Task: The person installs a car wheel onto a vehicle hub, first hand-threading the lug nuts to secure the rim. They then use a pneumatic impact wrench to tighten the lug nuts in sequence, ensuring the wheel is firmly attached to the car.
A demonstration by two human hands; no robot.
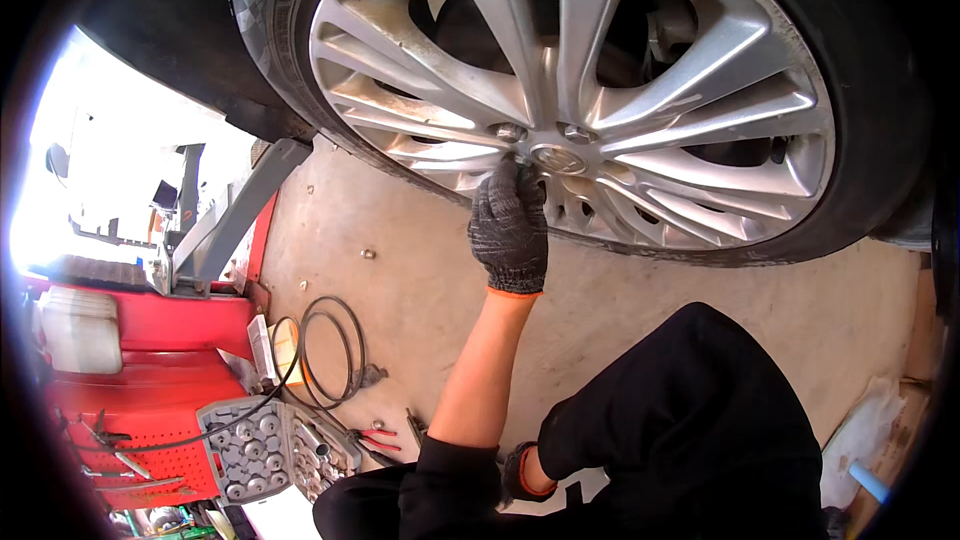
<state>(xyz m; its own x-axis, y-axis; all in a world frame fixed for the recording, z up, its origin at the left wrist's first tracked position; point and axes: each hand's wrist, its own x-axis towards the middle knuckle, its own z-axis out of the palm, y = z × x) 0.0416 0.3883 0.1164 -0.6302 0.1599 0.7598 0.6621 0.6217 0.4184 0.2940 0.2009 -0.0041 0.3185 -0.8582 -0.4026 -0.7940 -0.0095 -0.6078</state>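
My left hand (pixel 508 225), in a dark grey knit glove with an orange cuff, reaches up to the hub of a silver alloy wheel (pixel 480 95). Its fingers are drawn together at a lug hole left of the round centre cap (pixel 559 160); whatever they pinch is hidden. Just above the fingertips sits a lug nut (pixel 508 132), and another lug nut (pixel 576 134) shows above the cap. Low in the picture, what appears to be my right hand (pixel 516 470), gloved with the same orange cuff, is mostly covered by black clothing, its fingers out of sight.
My bent knee (pixel 700 360) rises under the tyre (pixel 875 110). Left on the floor lie a coiled black hose (pixel 345 340), red-handled pliers (pixel 380 433) and small metal pieces. An open socket case (pixel 250 450) is beside a red perforated cart (pixel 150 430); a grey lift arm (pixel 240 210) stands behind.
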